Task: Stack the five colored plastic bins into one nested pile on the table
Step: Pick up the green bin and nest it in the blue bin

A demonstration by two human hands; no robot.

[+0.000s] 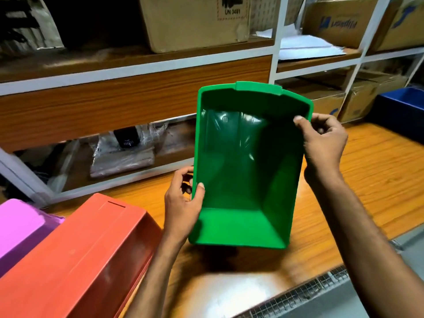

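Right of the red bin (75, 255), your left hand (181, 210) and right hand (325, 145) each grip a side rim of the tilted green bin (241, 171); level it, mouth up, before nesting.

The green bin (229, 226) is a bright, glossy green all over, darker in its shaded inside. The red bin (75, 255) is a flat brick red. The pink bin (20, 226) shades to purple down its side. The blue bin (403, 106) is deep navy. The counter (378, 171) shows streaky orange-brown wood grain. The shelf frame (137, 70) is white. One tan cardboard box (195, 24) carries black print, and another box (339, 21) has blue lettering.
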